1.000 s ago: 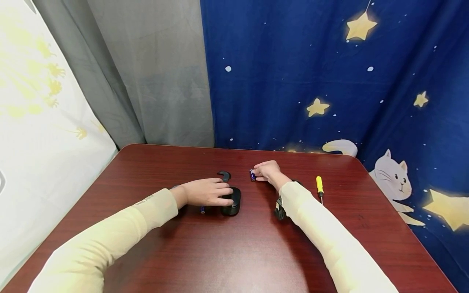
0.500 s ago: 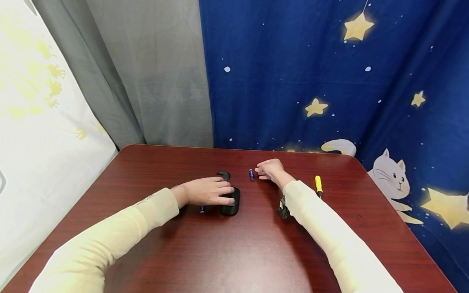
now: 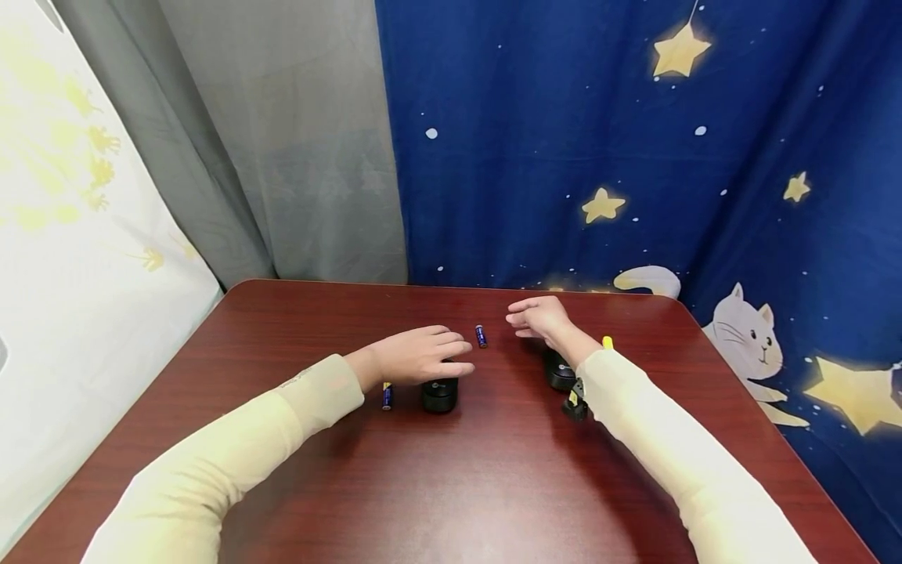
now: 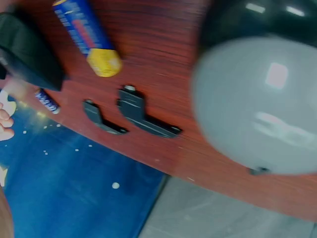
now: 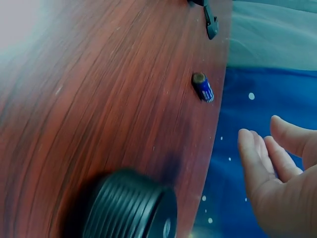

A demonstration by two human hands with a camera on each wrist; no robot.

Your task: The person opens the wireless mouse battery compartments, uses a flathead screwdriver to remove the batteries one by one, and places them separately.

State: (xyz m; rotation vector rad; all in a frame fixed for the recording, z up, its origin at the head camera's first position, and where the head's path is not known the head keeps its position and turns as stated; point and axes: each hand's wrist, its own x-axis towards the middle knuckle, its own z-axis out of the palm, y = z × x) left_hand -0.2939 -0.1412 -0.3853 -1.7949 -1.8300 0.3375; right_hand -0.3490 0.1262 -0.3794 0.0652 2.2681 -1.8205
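Observation:
In the head view my left hand [image 3: 423,354] hovers with fingers extended over a black rounded case [image 3: 440,396] bearing a small pale logo; whether they touch is unclear. To its left lies a blue battery with a yellow end [image 3: 387,396]. Another blue battery [image 3: 481,336] lies between the hands, farther back. My right hand [image 3: 543,317] is apart from that battery, fingers loosely bent and holding nothing. Under the right wrist sits a second black object [image 3: 561,372], which looks ribbed and round in the right wrist view. Two black curved pieces [image 4: 146,114] show in the left wrist view.
A yellow screwdriver handle [image 3: 607,342] peeks out behind the right forearm. A large, glossy grey dome-shaped thing [image 4: 257,104] fills the right of the left wrist view. Behind the brown table's [image 3: 451,486] far edge hang grey and blue star-patterned curtains [image 3: 507,157].
My right hand has let go of the far battery and drawn away to the right. My left hand has shifted slightly right and back, now covering the curved piece in the head view.

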